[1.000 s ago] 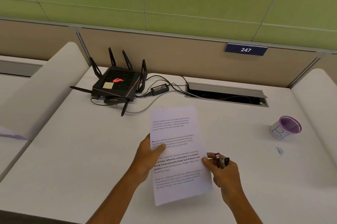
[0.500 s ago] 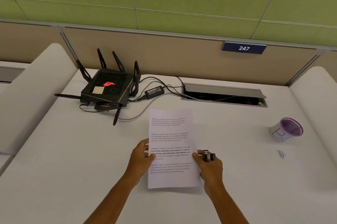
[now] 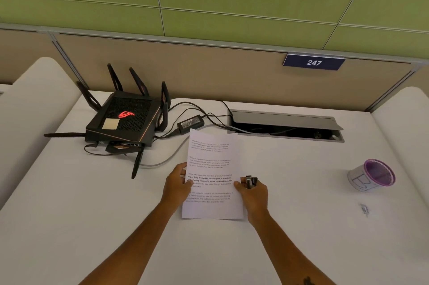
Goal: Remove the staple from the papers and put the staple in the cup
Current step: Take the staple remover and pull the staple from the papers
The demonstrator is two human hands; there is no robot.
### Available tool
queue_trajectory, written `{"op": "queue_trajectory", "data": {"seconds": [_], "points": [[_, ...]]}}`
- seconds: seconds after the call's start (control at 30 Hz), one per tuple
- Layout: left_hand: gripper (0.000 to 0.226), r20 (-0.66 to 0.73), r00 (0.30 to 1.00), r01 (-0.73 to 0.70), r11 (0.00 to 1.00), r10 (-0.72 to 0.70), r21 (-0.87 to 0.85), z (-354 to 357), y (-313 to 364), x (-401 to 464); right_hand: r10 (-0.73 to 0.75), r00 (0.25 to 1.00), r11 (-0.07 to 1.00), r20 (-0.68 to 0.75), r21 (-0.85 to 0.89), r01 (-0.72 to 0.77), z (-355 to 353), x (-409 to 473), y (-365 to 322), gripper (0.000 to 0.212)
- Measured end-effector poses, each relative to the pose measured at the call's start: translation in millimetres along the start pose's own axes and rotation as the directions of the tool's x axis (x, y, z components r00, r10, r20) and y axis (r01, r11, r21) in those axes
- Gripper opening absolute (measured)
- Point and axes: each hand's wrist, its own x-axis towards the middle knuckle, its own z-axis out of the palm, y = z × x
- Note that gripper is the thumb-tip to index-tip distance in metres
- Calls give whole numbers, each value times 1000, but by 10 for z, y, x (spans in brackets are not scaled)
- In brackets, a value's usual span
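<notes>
White printed papers lie on the desk in front of me. My left hand grips their left edge with the thumb on top. My right hand pinches the right edge and also holds a small black and metal staple remover in its fingers. The staple itself is too small to make out on the papers. A white cup with a purple rim lies tilted on its side at the right of the desk, mouth toward me.
A black router with antennas and its power adapter with cables sit at the back left, close to the papers' top. An open cable hatch is behind. A small scrap lies near the cup.
Both hands have lowered the papers flat and pushed them forward on the desk. The view has shifted a little to the left.
</notes>
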Motion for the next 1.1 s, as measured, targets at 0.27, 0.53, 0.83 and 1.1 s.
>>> {"op": "queue_trajectory", "data": {"seconds": [0.27,0.53,0.83,1.1], "points": [[54,-37,998,-50,974,60,223,99,-75,223,-151,988,914,14,-379,145,53,215,56,25],[72,-23,998,-44,966,51,255,133,-161,221,-229,973,857,31,-468,216,43,196,115,37],[69,-29,998,-49,962,59,270,130,-178,174,-176,980,949,95,-246,195,-112,151,95,21],[65,-20,998,-56,961,64,271,126,-149,118,-84,971,980,224,-156,121,-530,207,31,29]]}}
